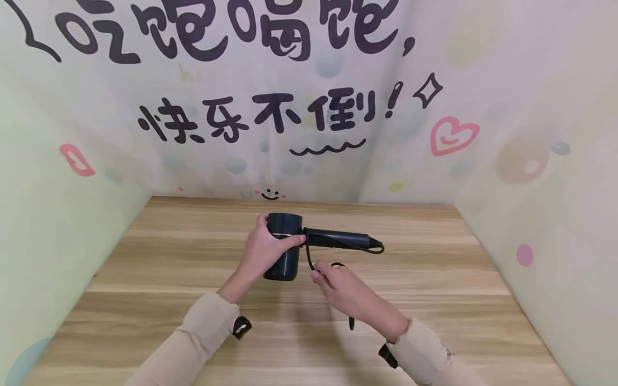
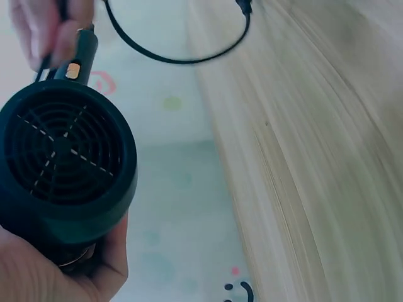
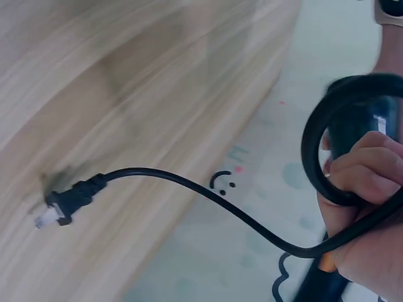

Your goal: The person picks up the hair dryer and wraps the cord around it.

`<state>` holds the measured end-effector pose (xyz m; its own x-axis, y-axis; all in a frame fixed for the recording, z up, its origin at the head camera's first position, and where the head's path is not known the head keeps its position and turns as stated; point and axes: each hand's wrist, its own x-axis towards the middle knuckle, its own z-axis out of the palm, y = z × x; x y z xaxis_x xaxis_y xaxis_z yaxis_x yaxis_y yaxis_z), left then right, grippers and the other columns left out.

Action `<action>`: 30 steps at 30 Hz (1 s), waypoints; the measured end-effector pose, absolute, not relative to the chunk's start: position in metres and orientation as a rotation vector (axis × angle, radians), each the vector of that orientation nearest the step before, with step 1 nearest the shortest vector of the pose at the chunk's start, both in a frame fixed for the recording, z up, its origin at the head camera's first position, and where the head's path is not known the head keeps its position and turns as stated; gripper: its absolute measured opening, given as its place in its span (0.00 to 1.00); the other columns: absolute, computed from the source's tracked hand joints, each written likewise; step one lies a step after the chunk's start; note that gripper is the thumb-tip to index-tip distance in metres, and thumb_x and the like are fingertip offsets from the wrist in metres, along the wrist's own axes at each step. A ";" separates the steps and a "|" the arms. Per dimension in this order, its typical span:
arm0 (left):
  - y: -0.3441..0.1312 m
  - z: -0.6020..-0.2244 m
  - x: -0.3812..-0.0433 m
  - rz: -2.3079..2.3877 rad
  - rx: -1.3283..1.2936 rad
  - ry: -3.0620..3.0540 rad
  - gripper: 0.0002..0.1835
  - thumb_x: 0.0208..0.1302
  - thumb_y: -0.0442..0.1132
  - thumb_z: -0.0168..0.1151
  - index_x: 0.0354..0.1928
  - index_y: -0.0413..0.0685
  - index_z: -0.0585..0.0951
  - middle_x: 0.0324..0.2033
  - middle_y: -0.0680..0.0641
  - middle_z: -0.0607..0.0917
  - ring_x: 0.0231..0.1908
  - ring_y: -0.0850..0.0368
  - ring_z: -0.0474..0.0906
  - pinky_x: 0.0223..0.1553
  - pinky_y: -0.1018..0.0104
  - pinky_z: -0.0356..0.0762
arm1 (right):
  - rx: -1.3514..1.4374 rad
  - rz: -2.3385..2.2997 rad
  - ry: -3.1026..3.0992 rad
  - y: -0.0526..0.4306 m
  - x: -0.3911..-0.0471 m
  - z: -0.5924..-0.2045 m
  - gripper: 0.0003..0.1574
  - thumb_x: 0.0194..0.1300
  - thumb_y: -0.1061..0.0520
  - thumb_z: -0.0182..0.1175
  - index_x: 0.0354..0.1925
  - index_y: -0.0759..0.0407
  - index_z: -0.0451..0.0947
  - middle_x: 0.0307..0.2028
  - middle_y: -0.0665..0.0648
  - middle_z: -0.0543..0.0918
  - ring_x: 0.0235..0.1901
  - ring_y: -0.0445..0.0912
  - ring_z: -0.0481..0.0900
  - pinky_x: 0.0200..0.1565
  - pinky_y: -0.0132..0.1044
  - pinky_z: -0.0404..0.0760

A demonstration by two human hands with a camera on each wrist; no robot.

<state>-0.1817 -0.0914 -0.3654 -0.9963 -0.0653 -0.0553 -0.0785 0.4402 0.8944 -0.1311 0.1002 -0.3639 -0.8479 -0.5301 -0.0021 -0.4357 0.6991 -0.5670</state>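
A dark navy hair dryer (image 1: 286, 262) is held above the table, its handle (image 1: 338, 239) pointing right. Around its barrel my left hand (image 1: 263, 246) is curled, with the thumb across the front near the handle joint. In the left wrist view the round rear grille (image 2: 63, 151) faces the camera. The black cord (image 1: 309, 256) leaves the handle's tip, runs back along the handle and drops near the barrel. My right hand (image 1: 350, 292) pinches that cord just below the handle. A loop of it stands out by the fingers, and the two-prong plug (image 3: 74, 202) dangles from the free end.
Beneath the hands lies a wood-grain table (image 1: 169, 257). A pale printed backdrop (image 1: 309, 171) rises behind it and along both sides, with dark lettering and small drawings. Each wrist carries a small black camera, one (image 1: 241, 327) by the left cuff.
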 end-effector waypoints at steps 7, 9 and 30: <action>-0.084 -0.360 -0.174 1.789 -0.090 2.461 0.46 0.45 0.56 0.70 0.63 0.46 0.60 0.47 0.40 0.77 0.41 0.49 0.78 0.40 0.59 0.78 | -0.815 -0.856 2.779 0.105 -0.136 -0.376 0.11 0.73 0.54 0.44 0.33 0.56 0.68 0.17 0.45 0.61 0.16 0.36 0.60 0.20 0.28 0.63; -0.082 -0.359 -0.172 1.816 -0.081 2.415 0.44 0.47 0.54 0.70 0.62 0.46 0.60 0.47 0.40 0.77 0.41 0.49 0.78 0.41 0.60 0.77 | -0.848 -0.837 2.811 0.107 -0.139 -0.376 0.10 0.72 0.55 0.46 0.33 0.56 0.69 0.16 0.45 0.61 0.15 0.36 0.60 0.21 0.28 0.63; -0.080 -0.360 -0.164 1.871 0.025 2.200 0.37 0.54 0.49 0.63 0.63 0.44 0.60 0.48 0.37 0.78 0.40 0.49 0.79 0.42 0.58 0.77 | -1.133 -0.725 3.191 0.116 -0.155 -0.388 0.13 0.64 0.57 0.57 0.48 0.55 0.79 0.40 0.51 0.83 0.41 0.40 0.80 0.48 0.38 0.78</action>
